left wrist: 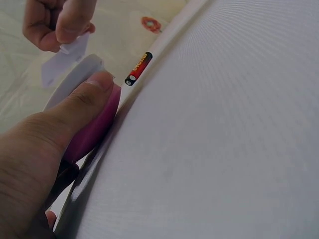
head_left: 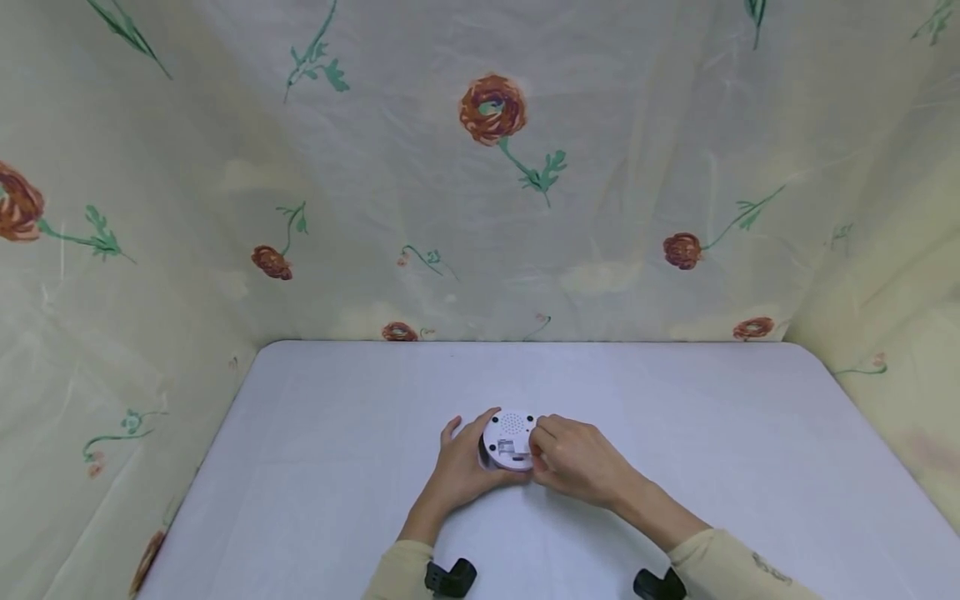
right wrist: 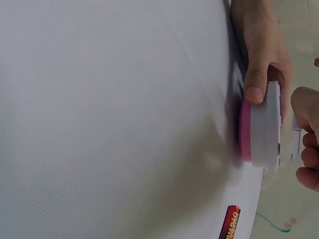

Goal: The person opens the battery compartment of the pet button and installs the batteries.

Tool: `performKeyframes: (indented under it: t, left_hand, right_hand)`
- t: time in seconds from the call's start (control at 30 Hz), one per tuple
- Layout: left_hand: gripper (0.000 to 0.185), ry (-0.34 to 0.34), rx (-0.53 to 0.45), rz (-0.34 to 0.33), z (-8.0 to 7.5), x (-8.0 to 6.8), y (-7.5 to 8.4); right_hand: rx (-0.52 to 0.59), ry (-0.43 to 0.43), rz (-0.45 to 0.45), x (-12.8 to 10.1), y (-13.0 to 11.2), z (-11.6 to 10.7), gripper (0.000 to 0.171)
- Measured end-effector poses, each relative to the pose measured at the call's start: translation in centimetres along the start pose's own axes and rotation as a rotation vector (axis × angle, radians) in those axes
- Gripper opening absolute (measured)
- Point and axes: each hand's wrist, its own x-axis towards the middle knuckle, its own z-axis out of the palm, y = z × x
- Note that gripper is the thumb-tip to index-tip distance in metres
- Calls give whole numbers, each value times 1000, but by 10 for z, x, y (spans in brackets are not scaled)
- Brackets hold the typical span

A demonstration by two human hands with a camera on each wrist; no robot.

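round device (head_left: 509,440) sits on the white table (head_left: 675,433), near the front edge and about mid-width, back side facing up. white shell with a pink band round the bottom half (right wrist: 245,132), speaker-hole grille on the back, open recess in the middle that looks like a battery bay.

left hand (head_left: 461,471) grips it by the rim, thumb (left wrist: 75,107) pressed on the pink band, other fingers curled round the far side. right hand (head_left: 573,460) has its fingertips pinched together on a small white flap (right wrist: 296,144) at the recess, probably the bay cover; it stands clear of the shell in the right wrist view.

handling guess: light, rigid moulded plastic, smooth so a bit slippery. hold by the rim as the left hand does, not by the flap. flap looks thin and its clip tabs could snap if levered hard.

one loose battery (left wrist: 138,68) lies on the table near its edge, apart from the device. black and red jacket with orange lettering, too blurred to read the brand. no other legible writing on the device.
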Motion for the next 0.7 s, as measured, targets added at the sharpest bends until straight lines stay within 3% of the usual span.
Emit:
performKeyframes:
  t: [0.43, 0.7]
  left_hand:
    - [99, -28, -7, -42, 1, 0, 1]
    - [99, -22, -9, -31, -1, -1, 3]
  right_hand:
    - [8, 40, 22, -9, 3, -3, 13]
    - [18, 44, 50, -18, 0, -2, 15]
